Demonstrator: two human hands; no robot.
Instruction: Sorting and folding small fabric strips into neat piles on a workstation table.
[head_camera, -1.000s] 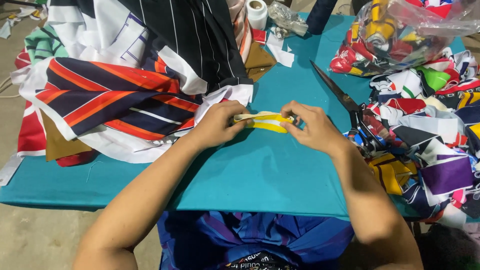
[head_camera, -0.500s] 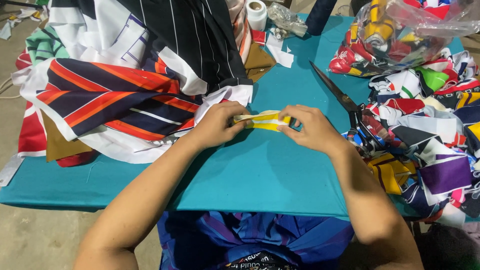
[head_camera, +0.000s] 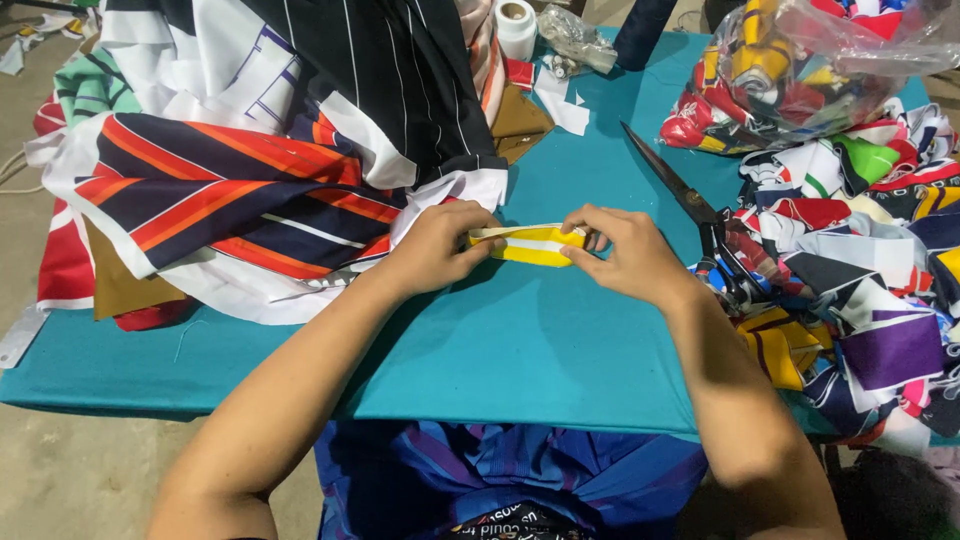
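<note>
The left hand (head_camera: 435, 248) and right hand (head_camera: 620, 255) are pinching opposite ends of a small yellow-and-white folded fabric strip (head_camera: 530, 245), seemingly soft and light, mid-surface.

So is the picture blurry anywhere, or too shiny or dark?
Head view: mostly sharp and evenly lit. Both the left hand and right hand look crisp on the yellow cloth piece. The clear plastic bag shows white glare. The arms cast only soft shadows on the teal table cover. The bottom edge is dark.
</note>
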